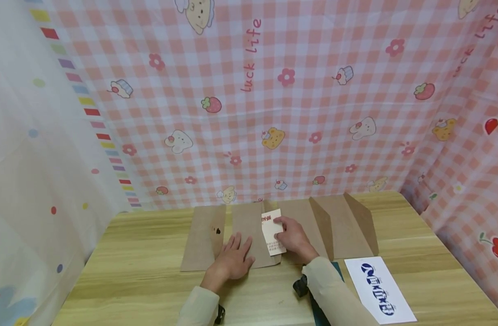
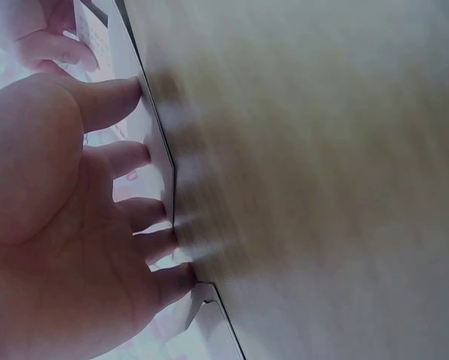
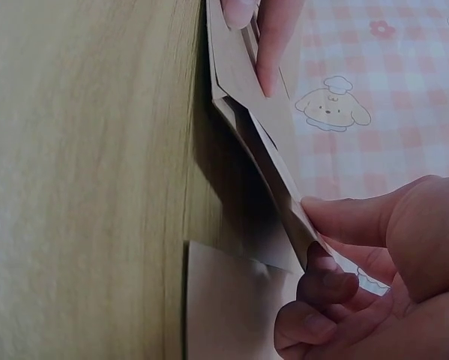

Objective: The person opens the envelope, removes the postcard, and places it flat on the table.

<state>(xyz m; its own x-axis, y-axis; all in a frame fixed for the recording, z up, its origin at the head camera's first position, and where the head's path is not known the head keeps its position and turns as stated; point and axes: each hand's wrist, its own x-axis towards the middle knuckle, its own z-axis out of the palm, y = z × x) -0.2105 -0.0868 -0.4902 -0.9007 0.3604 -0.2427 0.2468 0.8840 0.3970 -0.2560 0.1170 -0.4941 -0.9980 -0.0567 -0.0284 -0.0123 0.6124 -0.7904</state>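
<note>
A cream card [image 1: 272, 235] with red print lies over the open right side of a brown paper envelope [image 1: 249, 219]. My right hand [image 1: 293, 236] pinches the card's right edge. In the right wrist view the thumb [image 3: 351, 217] is on top and the curled fingers [image 3: 321, 300] are underneath, at the envelope's brown flap. My left hand [image 1: 234, 262] presses on the same envelope with fingers spread, its fingertips close to the left neighbour. That neighbouring envelope [image 1: 198, 235] bears a small dark mark.
Two more brown envelopes [image 1: 295, 213] [image 1: 334, 217] lie to the right with pointed flaps unfolded. A white card [image 1: 379, 287] with blue lettering lies nearer me. Something dark green [image 1: 320, 312] shows under my right forearm. A patterned curtain [image 1: 249, 113] hangs behind the table.
</note>
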